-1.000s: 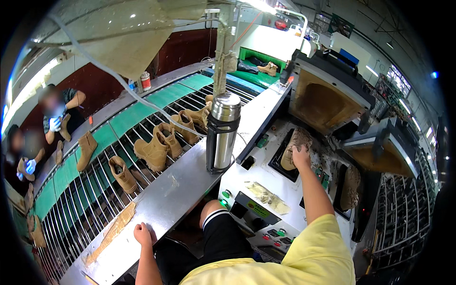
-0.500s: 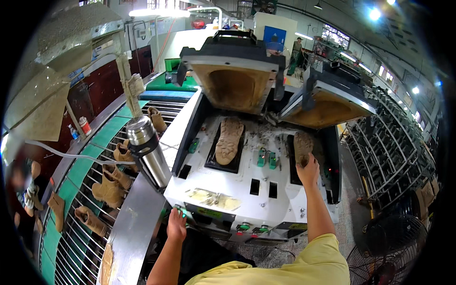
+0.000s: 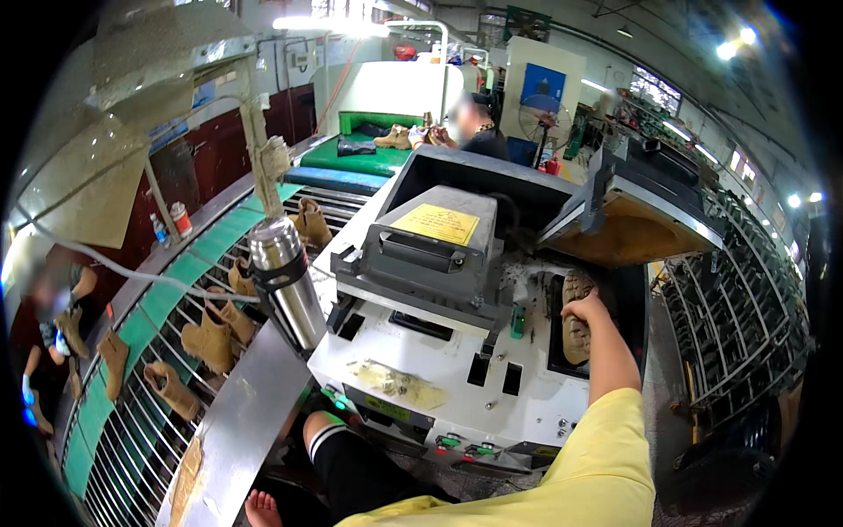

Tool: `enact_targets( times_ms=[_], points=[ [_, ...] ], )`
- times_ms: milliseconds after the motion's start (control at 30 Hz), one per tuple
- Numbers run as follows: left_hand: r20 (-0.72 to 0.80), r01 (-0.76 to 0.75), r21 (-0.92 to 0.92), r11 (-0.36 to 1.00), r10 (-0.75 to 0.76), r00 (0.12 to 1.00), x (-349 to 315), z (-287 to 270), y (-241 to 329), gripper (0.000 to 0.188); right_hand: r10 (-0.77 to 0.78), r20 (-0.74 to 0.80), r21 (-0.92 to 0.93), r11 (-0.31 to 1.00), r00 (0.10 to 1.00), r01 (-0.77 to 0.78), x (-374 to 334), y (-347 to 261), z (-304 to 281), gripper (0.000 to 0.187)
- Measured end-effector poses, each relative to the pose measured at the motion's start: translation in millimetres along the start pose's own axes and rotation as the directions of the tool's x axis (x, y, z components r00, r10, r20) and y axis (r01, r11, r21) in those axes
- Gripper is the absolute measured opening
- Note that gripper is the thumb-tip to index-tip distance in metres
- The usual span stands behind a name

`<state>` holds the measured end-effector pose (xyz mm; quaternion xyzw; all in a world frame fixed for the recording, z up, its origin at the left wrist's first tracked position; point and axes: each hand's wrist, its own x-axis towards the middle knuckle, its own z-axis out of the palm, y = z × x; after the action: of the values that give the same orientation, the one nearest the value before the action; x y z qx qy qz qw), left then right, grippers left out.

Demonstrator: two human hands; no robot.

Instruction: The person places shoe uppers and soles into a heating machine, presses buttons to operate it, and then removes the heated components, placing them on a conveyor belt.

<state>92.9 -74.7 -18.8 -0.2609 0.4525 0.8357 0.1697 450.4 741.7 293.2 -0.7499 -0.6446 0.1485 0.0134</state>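
Note:
My right hand (image 3: 588, 308) grips a tan shoe sole (image 3: 575, 338), its treaded face up, over the dark recess at the right station of a white press machine (image 3: 536, 408). What lies beneath the sole is hidden. Down at the lower edge, left of my knee, my left hand (image 3: 262, 508) shows only its fingers, slightly apart with nothing visible in them. The left press lid (image 3: 439, 237), grey with a yellow label, is lowered over the left station and hides what is under it. Tilted up behind my right hand is the right lid (image 3: 628, 215).
A steel flask (image 3: 286, 285) stands beside the press. Several tan boots (image 3: 209, 342) sit on the curved rod rack (image 3: 145, 439) at left. A co-worker (image 3: 483, 132) handles boots at the green belt (image 3: 347, 158); another (image 3: 66, 307) is far left. Metal racks (image 3: 720, 272) line the right.
The left lid has come down over the left sole. My left hand has left the front panel's button. My right hand has shifted the right sole nearer me. The view has turned slightly.

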Motion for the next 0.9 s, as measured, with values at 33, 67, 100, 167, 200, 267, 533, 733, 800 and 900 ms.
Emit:
enact_targets(
  times_ms=[33, 67, 100, 167, 200, 267, 533, 733, 800, 900],
  points=[
    [-0.009, -0.051, 0.007, 0.999, 0.051, 0.999, 7, -18, -7, 0.046, -0.025, -0.085, 0.057, 0.998, 0.996, 0.030, 13, 10, 1, 0.131],
    [-0.061, -0.082, 0.046, 0.996, 0.085, 0.995, -25, 3, -12, 0.044, -0.027, 0.005, 0.112, 0.993, 1.000, 0.027, -18, -12, -17, 0.129],
    [-0.037, -0.035, 0.125, 0.991, 0.040, 0.999, -43, 22, -6, 0.036, -0.033, 0.092, 0.182, 0.983, 0.995, 0.016, -57, -31, -47, 0.127],
    [0.131, 0.062, 0.230, 0.971, -0.094, 0.987, -57, 78, -13, 0.034, -0.051, -0.221, 0.052, 0.997, 0.974, 0.064, -61, -9, -61, 0.123],
    [0.200, 0.039, 0.284, 0.958, -0.099, 0.975, -68, 101, -13, 0.034, -0.071, -0.305, 0.054, 0.994, 0.950, 0.092, -71, -3, -64, 0.120],
    [0.322, 0.048, 0.274, 0.960, -0.139, 0.936, -94, 151, -19, 0.029, -0.160, -0.393, 0.128, 0.966, 0.906, 0.226, -110, 15, -70, 0.118],
    [0.754, -0.437, 0.641, 0.631, -0.624, 0.204, -186, 239, -86, 0.051, -0.450, -0.461, 0.819, 0.118, 0.765, 0.562, -300, 46, -20, 0.112],
    [0.925, -0.071, 0.377, 0.924, -0.379, -0.021, -230, 271, -46, 0.069, -0.655, -0.238, 0.966, -0.238, 0.717, 0.104, -413, -16, 78, 0.097],
    [0.950, -0.012, 0.149, 0.989, -0.140, 0.279, -207, 249, -21, 0.074, -0.773, -0.201, 0.978, -0.198, 0.602, 0.072, -448, -48, 104, 0.092],
    [0.838, 0.235, -0.132, 0.963, -0.019, 0.545, -201, 210, 41, 0.078, -0.925, -0.188, 0.982, -0.189, 0.330, 0.030, -510, -101, 134, 0.088]
  ],
)
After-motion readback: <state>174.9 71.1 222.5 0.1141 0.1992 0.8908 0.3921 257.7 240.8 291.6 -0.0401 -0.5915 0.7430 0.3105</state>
